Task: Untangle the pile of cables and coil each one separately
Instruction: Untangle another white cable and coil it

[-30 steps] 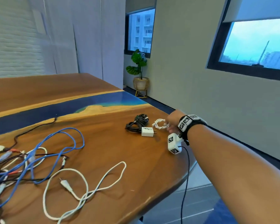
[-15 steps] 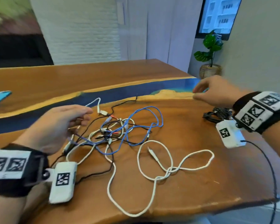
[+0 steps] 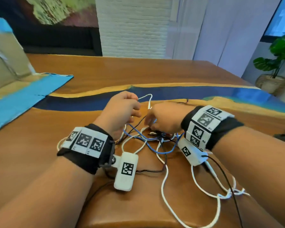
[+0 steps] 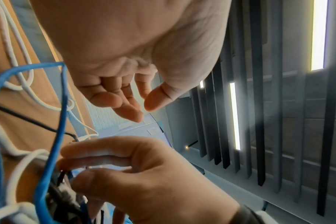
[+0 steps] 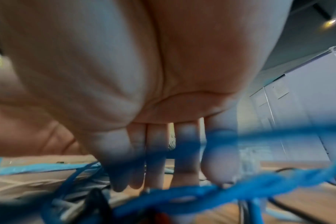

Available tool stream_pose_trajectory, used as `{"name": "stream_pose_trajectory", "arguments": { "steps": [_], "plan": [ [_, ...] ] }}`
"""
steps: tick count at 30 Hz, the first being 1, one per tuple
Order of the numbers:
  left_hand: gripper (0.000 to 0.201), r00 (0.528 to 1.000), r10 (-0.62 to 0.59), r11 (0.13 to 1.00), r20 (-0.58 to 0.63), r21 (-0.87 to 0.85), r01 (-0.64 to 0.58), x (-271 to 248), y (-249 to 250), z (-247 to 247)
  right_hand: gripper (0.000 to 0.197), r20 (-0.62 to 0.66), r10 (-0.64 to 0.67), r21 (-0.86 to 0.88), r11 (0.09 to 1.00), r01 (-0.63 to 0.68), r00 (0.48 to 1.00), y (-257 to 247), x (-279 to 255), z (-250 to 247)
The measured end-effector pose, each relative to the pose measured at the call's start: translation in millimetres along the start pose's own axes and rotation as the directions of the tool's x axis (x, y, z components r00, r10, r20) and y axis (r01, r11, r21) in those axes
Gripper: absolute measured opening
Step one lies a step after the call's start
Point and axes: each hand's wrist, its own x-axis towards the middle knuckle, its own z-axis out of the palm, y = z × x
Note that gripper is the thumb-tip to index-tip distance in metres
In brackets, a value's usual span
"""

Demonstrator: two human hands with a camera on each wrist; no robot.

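Both hands over the cable pile [image 3: 155,139] on the wood-and-blue-resin desk [image 3: 155,71], left grip [image 3: 122,109] pinching a white cable [image 3: 146,97], right grip [image 3: 163,119] pinching dark wires, white brick wall [image 3: 133,25] behind.

No words, brand names or numbers can be read anywhere. The only signs are black-and-white square code patterns (not legible as text) on the left wristband [image 3: 85,142] and the right wristband [image 3: 204,124], and one each on the white camera units [image 3: 126,171] hanging below those bands.
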Motion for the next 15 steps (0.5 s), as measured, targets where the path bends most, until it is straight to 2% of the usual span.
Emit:
{"name": "stream_pose_trajectory", "arguments": {
  "steps": [2, 5, 7, 9, 11, 13, 14, 15],
  "plan": [
    [0.023, 1.000, -0.018, 0.999, -0.003, -0.030, 0.018, -1, -1, 2, 0.027, 0.034, 0.025, -0.040, 0.999, -0.023, 0.999, -2, 12, 8],
    [0.023, 0.999, -0.021, 0.999, 0.030, -0.024, 0.021, 0, -4, 5, 0.008, 0.029, 0.017, -0.090, 0.996, -0.014, 0.999, -6, 19, 8],
    [0.020, 0.999, -0.010, 1.000, 0.040, -0.008, 0.010, 1, -6, 6, 0.011, -0.022, 0.012, -0.060, 0.998, -0.014, 1.000, -4, 20, 3],
    [0.016, 1.000, 0.009, 1.000, 0.026, 0.024, -0.010, 2, -5, 6, 0.013, -0.153, 0.020, 0.053, 0.999, -0.012, 0.988, 3, 20, -3],
    [0.018, 1.000, 0.028, 0.999, -0.010, 0.046, -0.027, 3, -5, 3, 0.013, -0.378, 0.035, 0.234, 0.970, 0.059, 0.925, 8, 19, -13],
    [0.021, 0.999, 0.019, 0.994, -0.028, 0.108, -0.016, 5, -5, -1, 0.012, -0.598, 0.058, 0.323, 0.930, 0.174, 0.800, 8, 12, -28],
    [0.021, 1.000, 0.005, 0.990, -0.022, 0.138, -0.002, 6, -6, -2, 0.010, -0.643, 0.058, 0.341, 0.915, 0.218, 0.764, 8, 8, -34],
    [0.022, 1.000, -0.015, 0.987, -0.010, 0.160, 0.017, 5, -7, -3, 0.009, -0.645, 0.053, 0.363, 0.899, 0.244, 0.762, 8, 3, -38]
  ]
}}
